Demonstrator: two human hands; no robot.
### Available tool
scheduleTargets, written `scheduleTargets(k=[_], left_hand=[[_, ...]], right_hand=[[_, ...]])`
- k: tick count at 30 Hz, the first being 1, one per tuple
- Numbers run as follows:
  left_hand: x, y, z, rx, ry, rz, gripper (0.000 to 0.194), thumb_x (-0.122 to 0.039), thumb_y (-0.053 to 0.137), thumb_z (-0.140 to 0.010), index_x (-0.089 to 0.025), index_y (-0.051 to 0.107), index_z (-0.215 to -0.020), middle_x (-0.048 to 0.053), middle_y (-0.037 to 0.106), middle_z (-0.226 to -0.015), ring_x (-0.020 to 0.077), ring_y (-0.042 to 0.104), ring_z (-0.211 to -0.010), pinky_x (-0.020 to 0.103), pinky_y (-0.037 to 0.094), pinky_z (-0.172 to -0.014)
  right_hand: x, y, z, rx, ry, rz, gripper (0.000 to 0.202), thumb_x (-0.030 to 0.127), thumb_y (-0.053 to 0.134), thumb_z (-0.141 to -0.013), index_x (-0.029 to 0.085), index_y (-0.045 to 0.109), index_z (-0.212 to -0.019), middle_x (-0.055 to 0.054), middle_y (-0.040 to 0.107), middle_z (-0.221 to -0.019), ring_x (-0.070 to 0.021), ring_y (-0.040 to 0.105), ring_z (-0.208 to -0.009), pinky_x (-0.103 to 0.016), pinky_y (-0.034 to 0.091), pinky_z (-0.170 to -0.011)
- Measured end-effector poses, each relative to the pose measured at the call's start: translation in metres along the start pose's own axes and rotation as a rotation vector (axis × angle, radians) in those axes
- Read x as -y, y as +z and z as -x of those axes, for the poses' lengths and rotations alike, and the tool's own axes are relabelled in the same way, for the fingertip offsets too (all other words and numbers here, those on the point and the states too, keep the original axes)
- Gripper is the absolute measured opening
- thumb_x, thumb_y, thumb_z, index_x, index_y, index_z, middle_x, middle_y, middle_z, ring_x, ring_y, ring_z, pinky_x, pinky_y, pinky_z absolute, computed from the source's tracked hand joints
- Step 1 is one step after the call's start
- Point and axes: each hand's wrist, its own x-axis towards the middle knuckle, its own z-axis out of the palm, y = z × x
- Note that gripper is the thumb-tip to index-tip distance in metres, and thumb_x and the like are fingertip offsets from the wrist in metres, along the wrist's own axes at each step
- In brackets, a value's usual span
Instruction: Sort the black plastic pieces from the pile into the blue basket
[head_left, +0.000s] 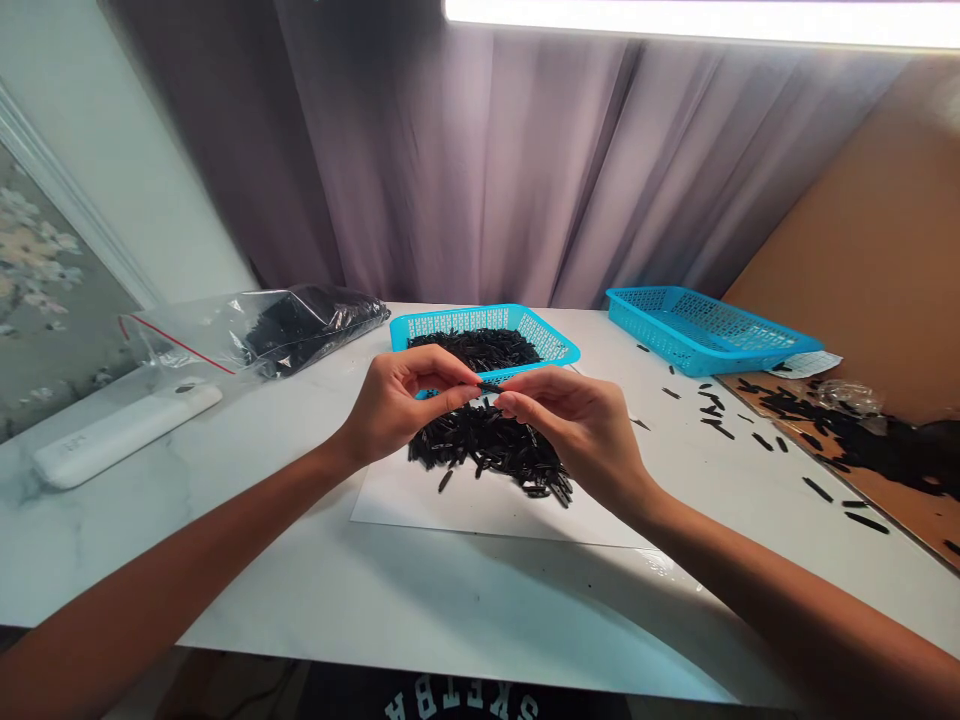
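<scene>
My left hand (397, 400) and my right hand (581, 420) meet at the middle of the table. Between them, pinched by thumb and forefinger at each end, is a small slim black piece (491, 387); its exact kind is too small to make out. Right below the hands lies a loose pile of similar black pieces (487, 445) on a white sheet (420, 505). Just behind the fingers stands a blue perforated plastic basket (559, 350) with many more black pieces (480, 347) inside, its near side partly hidden by my hands.
A second blue basket (697, 350) sits at the back right. Scattered black pieces (720, 428) and a dark heap on brown cardboard (919, 515) lie at right. To the left are a clear zip bag (315, 325) of black contents and a white elongated device (127, 435).
</scene>
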Motion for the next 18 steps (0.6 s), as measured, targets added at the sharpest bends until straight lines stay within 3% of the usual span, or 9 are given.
scheduleTargets(k=[8, 18], left_hand=[[0.0000, 0.0004, 0.0002, -0.016, -0.051, -0.017, 0.010, -0.024, 0.085, -0.080, -0.019, 0.079, -0.086, 0.004, 0.076, -0.084, 0.0156, 0.072, -0.080, 0.029, 0.064, -0.080], [0.0010, 0.0020, 0.0000, -0.043, -0.125, 0.015, 0.015, -0.027, 0.088, -0.077, -0.019, 0.080, -0.085, 0.002, 0.078, -0.083, 0.0130, 0.072, -0.075, 0.024, 0.063, -0.076]], right_hand=[[0.0004, -0.0014, -0.0012, -0.002, -0.026, 0.031, 0.018, 0.039, 0.080, -0.084, 0.023, 0.080, -0.078, -0.003, 0.076, -0.070, -0.0183, 0.069, -0.066, -0.033, 0.057, -0.066], [-0.0046, -0.0008, -0.0041, -0.020, -0.014, 0.036, 0.019, 0.036, 0.075, -0.087, 0.021, 0.078, -0.077, -0.004, 0.076, -0.071, -0.0175, 0.069, -0.065, -0.032, 0.055, -0.064]])
